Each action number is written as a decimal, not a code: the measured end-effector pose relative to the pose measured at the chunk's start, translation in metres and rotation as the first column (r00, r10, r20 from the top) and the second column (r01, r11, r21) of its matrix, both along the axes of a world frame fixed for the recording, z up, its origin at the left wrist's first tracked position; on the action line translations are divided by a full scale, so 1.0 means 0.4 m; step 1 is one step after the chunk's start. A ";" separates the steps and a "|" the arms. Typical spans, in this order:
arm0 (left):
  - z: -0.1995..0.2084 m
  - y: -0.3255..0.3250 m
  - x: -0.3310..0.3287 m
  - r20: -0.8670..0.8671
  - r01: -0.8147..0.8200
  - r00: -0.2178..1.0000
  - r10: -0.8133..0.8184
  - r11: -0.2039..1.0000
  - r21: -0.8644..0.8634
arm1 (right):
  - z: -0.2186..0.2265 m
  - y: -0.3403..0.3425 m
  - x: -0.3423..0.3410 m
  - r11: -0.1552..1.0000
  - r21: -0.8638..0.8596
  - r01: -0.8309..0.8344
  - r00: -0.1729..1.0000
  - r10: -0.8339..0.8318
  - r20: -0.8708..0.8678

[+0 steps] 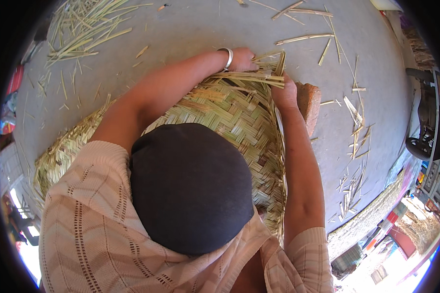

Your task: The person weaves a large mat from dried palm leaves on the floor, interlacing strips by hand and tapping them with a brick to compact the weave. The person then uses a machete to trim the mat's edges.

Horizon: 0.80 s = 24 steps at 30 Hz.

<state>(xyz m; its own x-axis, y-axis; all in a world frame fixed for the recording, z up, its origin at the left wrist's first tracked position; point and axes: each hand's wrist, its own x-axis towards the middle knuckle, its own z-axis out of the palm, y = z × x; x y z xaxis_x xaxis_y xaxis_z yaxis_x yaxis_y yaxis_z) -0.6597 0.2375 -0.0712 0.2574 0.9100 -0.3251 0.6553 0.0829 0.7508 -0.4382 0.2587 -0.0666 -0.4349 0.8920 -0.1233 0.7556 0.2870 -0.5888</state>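
Observation:
A woven mat of flat green-yellow reed strips [244, 124] spreads below my arms, its weave in a diagonal pattern. At its far right corner, loose strip ends [252, 76] stick out past the woven part. My left hand [242, 59], with a pale bangle at the wrist, reaches over the far edge, its fingers curled at the strip ends and partly hidden. My right hand [284, 93] is closed round a bundle of strips at the corner, one folded end standing up beside it. A dark round shape [190, 188] hides the mat's nearer middle.
A reddish brick [312, 105] stands just right of my right hand. Loose reed strips [90, 31] lie heaped at the far left, and cut pieces [357, 122] litter the grey floor on the right. A machine with a black wheel [418, 148] stands at the right rim.

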 end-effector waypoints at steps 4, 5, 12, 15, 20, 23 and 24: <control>0.014 -0.010 0.004 -0.025 -0.026 0.999 0.027 0.999 0.024 | 0.013 -0.006 -0.008 0.999 -0.045 0.024 0.999 -0.023 0.028; 0.015 -0.012 0.003 -0.003 -0.035 0.999 0.036 0.999 0.028 | 0.015 -0.009 -0.009 1.000 -0.023 0.019 0.999 -0.018 0.047; 0.002 -0.064 0.054 -0.128 -0.071 0.988 0.088 0.989 0.130 | 0.015 -0.021 -0.014 0.988 -0.154 0.030 0.994 -0.013 0.111; 0.001 -0.091 0.078 -0.171 -0.126 0.974 0.151 0.981 0.149 | 0.004 -0.015 -0.008 0.988 -0.153 0.033 0.996 -0.019 0.091; 0.020 -0.090 0.081 -0.214 -0.121 0.966 0.145 0.985 0.121 | -0.014 0.012 0.007 0.965 -0.261 -0.013 0.997 -0.009 -0.082; 0.034 -0.092 0.088 -0.256 -0.098 0.960 0.117 0.992 0.085 | -0.004 0.032 0.019 0.886 -0.458 -0.073 0.963 -0.057 -0.263; 0.039 -0.093 0.091 -0.263 -0.093 0.959 0.109 0.993 0.075 | 0.005 0.036 0.025 0.831 -0.552 -0.067 0.948 -0.119 -0.295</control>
<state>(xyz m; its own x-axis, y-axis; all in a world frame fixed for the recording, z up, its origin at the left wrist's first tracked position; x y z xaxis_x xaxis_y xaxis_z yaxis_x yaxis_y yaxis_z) -0.6234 0.2002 -0.0557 0.0751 0.9471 -0.3119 0.8225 0.1180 0.5564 -0.4282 0.2731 -0.0648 -0.5104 0.7265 -0.4601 0.5143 -0.1709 -0.8404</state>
